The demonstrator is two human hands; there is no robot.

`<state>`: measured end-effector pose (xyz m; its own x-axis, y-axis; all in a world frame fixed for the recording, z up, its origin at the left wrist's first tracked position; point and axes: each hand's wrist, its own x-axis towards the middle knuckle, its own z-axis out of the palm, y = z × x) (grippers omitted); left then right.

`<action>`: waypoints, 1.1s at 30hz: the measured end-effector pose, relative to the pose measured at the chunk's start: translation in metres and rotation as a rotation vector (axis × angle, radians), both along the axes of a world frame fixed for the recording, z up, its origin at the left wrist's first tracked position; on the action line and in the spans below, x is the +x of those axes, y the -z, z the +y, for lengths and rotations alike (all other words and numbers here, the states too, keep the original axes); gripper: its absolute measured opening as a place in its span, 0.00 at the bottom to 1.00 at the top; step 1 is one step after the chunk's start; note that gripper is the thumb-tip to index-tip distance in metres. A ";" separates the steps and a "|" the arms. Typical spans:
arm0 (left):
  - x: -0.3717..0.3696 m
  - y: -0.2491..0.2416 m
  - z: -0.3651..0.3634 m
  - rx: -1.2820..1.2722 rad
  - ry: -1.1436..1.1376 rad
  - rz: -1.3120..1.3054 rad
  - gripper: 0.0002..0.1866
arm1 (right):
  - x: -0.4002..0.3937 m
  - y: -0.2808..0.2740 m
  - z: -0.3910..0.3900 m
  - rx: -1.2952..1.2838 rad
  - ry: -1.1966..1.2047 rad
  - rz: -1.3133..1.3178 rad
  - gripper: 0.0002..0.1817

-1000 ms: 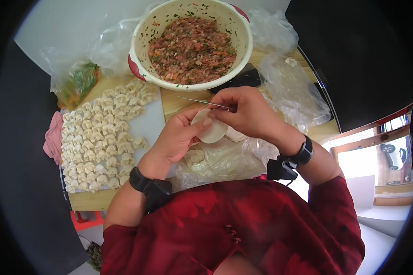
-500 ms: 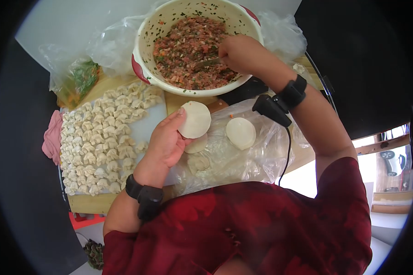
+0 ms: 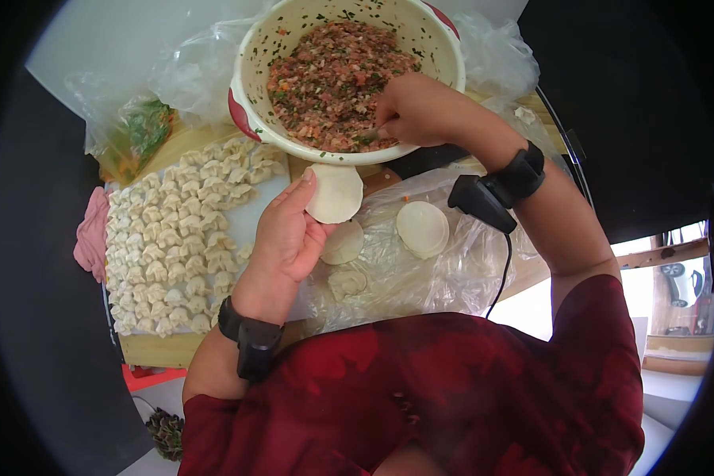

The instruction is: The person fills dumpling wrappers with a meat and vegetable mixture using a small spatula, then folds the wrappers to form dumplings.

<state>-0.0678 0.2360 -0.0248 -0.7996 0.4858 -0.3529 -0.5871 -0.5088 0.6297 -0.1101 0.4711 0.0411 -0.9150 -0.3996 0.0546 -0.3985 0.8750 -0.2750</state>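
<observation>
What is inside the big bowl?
The bowl holds minced filling flecked with green. The right hand dips a thin utensil into it; its tip is buried, unseen.

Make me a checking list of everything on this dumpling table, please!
Surface: wooden table bearing a white board.
Job's things: bowl of chopped filling; round wrapper; more wrappers on plastic; rows of folded dumplings.
Clutter: plastic bags, bagged greens, pink cloth.
Hands: left hand holds the round wrapper; right hand dips a thin utensil in the filling.
Cables: black wire hanging from the right wristband.
Surroundings: parked car seen at right.
</observation>
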 end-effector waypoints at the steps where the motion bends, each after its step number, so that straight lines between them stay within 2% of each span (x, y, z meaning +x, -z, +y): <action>1: 0.001 -0.001 -0.001 -0.001 -0.004 0.001 0.19 | 0.002 -0.001 0.003 -0.001 -0.004 0.001 0.05; 3: 0.003 -0.003 -0.002 0.005 -0.007 -0.001 0.19 | 0.009 -0.012 0.004 -0.140 0.066 -0.138 0.06; 10: 0.003 -0.003 -0.007 0.041 -0.023 -0.036 0.19 | 0.016 -0.014 0.010 -0.278 0.112 -0.292 0.11; 12: 0.004 -0.002 -0.007 0.072 -0.011 -0.011 0.20 | 0.017 -0.012 0.013 -0.428 0.175 -0.367 0.11; 19: 0.008 -0.016 -0.016 -0.054 0.033 -0.009 0.20 | 0.023 -0.014 0.019 -0.630 0.169 -0.408 0.12; 21: 0.006 -0.016 -0.016 -0.070 0.085 0.042 0.21 | 0.021 -0.019 0.017 -0.334 0.176 -0.251 0.12; 22: 0.006 -0.016 -0.016 -0.071 0.087 0.045 0.21 | 0.019 -0.018 0.015 -0.336 0.177 -0.247 0.12; 24: 0.010 -0.012 -0.015 -0.093 0.071 0.006 0.21 | 0.014 -0.009 0.009 -0.062 0.133 -0.025 0.10; 28: 0.013 0.000 -0.020 -0.045 0.040 -0.034 0.21 | 0.005 0.005 0.001 -0.038 0.176 0.098 0.08; 30: 0.013 -0.003 -0.017 -0.047 -0.006 -0.041 0.21 | 0.003 0.005 -0.004 0.066 0.219 0.045 0.12; 33: 0.011 -0.009 -0.013 -0.011 0.010 -0.015 0.22 | 0.002 0.006 -0.012 0.096 0.209 -0.066 0.12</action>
<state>-0.0569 0.2230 -0.0157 -0.7892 0.4897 -0.3707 -0.6017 -0.4958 0.6262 -0.1085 0.4587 0.0347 -0.9788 -0.2012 -0.0372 -0.1895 0.9601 -0.2057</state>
